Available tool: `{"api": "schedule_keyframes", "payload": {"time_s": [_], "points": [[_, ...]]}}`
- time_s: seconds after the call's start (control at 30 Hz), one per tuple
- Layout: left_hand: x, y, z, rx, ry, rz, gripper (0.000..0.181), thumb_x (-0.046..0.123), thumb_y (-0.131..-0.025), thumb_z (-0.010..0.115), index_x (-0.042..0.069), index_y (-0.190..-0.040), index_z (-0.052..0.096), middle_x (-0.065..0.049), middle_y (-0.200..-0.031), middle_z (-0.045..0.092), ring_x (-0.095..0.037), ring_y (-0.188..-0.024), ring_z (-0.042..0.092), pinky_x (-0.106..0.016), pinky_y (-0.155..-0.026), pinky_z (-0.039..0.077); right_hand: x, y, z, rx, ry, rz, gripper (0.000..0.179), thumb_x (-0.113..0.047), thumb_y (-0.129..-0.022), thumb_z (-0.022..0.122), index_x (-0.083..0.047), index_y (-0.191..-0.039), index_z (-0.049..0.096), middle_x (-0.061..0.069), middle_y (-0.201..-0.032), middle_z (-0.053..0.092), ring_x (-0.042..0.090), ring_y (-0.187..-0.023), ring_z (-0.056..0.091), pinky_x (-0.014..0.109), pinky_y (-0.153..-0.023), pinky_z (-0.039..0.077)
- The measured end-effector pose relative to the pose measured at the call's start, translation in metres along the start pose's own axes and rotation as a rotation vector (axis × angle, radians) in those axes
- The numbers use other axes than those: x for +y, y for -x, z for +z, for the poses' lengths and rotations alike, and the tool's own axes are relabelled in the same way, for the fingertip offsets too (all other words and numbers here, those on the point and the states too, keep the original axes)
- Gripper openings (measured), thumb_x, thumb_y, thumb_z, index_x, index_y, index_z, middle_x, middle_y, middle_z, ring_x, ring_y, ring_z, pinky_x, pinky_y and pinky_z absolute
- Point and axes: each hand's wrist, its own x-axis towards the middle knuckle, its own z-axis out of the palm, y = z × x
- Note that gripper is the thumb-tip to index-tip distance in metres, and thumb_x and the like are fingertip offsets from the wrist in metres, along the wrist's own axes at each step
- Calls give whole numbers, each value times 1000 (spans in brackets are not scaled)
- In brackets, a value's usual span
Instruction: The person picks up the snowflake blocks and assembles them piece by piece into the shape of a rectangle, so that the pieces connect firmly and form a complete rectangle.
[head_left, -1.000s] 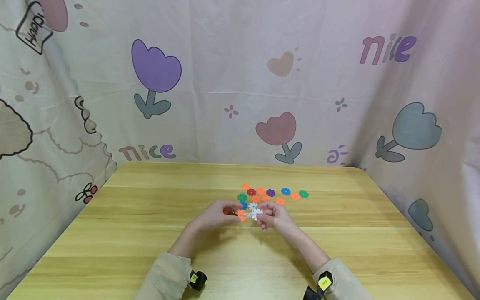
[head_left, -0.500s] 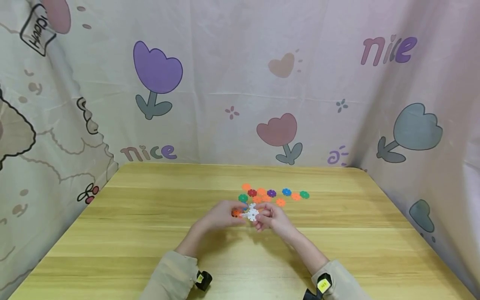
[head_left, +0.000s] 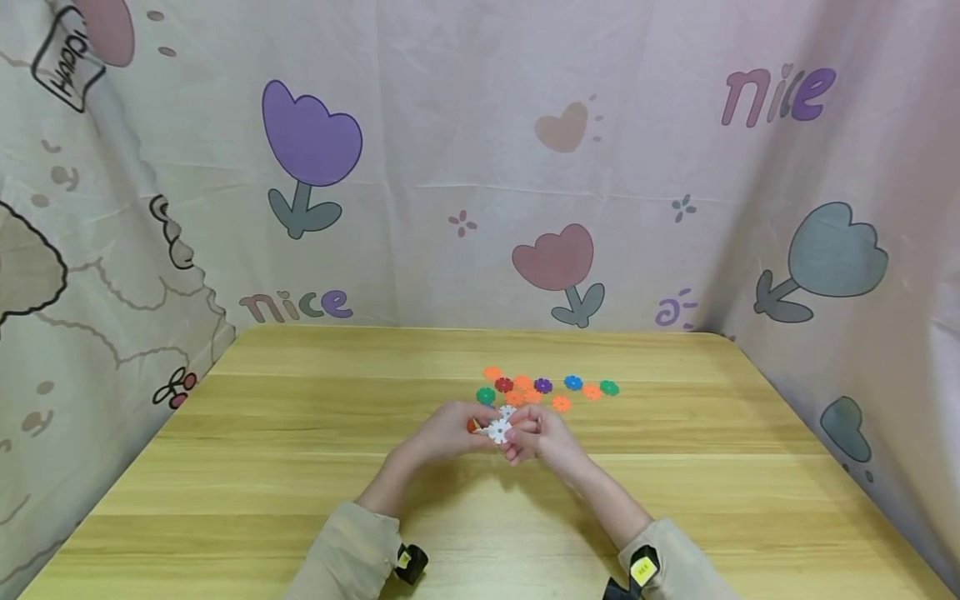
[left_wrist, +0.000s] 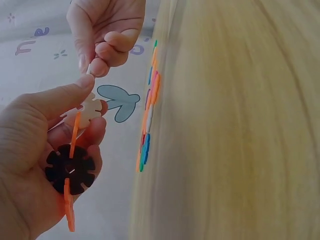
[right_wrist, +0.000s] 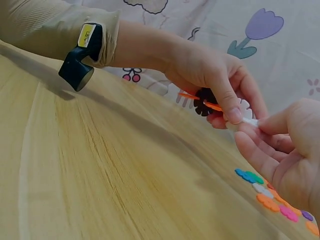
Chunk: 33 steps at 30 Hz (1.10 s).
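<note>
Head: at lower ctr., end white disc (head_left: 496, 433) in narrow pinch of R hand (head_left: 551, 439), w/ L hand (head_left: 452, 431) just left of it, fingers curled. Loose discs (head_left: 543, 386) just above, on wood table (head_left: 300, 467).

L wrist: at left, inner white disc (left_wrist: 90, 112) betw. L thumb & fingers; upper orange disc (left_wrist: 76, 131), black disc (left_wrist: 81, 169), lower orange disc (left_wrist: 69, 205) chained below, alongside palm. At upper left, end white disc edge-on, near L thumb tip; unclear if slotted into inner one.

R wrist: right of ctr., end white disc where both hands meet; inner white disc partly behind L thumb. Loose discs at lower right.
</note>
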Motion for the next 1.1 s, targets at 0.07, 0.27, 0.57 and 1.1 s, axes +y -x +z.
{"api": "schedule_keyframes", "payload": {"time_s": [0.07, 0.27, 0.57, 1.1], "points": [[-1, 1, 0, 3, 8, -3, 33, 19, -81, 73, 10, -112, 67, 4, -86, 60, -13, -75, 53, -25, -59, 46, 1, 0, -1, -1, 11, 1, 20, 1, -88, 57, 9, -103, 47, 14, -80, 65, 19, -67, 63, 29, -63, 54], [-5, 3, -1, 14, 9, -15, 36, 14, -80, 71, 7, -116, 65, 2, -91, 61, -14, -82, 54, -27, -64, 47, 3, 0, -8, 47, 51, 13, 25, -6, -88, 61, 10, -105, 51, 21, -87, 62, 20, -70, 60, 30, -65, 53], [-7, 9, -6, 25, 11, -34, 34, 15, -81, 70, 9, -114, 66, 2, -91, 61, -13, -79, 54, -27, -64, 47, 6, 1, -36, 162, 191, 30, 33, -7, -89, 60, 11, -115, 53, 19, -100, 61, 24, -84, 59, 32, -70, 52], [-9, 14, -9, 35, 23, -55, 34, 17, -81, 71, 6, -113, 66, 0, -89, 61, -14, -76, 52, -26, -60, 45, 8, -7, -101, 401, 384, 43, 32, -5, -88, 61, 11, -115, 54, 13, -98, 61, 17, -84, 55, 25, -69, 50]]}}
